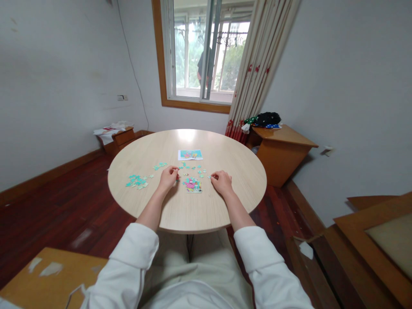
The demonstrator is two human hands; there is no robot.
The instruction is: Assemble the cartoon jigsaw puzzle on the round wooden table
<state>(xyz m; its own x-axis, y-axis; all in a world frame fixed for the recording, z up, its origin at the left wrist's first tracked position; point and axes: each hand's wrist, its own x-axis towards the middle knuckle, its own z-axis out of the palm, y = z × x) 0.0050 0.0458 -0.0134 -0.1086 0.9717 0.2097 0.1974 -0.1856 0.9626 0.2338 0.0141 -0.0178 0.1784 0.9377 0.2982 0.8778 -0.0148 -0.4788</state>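
- Head view: the puzzle [192, 185] looks partly joined; loose pieces [137, 181] left of it and beyond it are yet unplaced.
- Left hand [168, 178]: left of the puzzle, fingers curled; I cannot tell whether it grips anything.
- Right hand [222, 182]: right of the puzzle, fingertips at a small piece [209, 177]; pinched or merely touched, I cannot tell.

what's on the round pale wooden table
Loose, mostly teal jigsaw pieces, a partly assembled multicoloured puzzle and a rectangular printed sheet; the left hand and right hand hide what's beneath.
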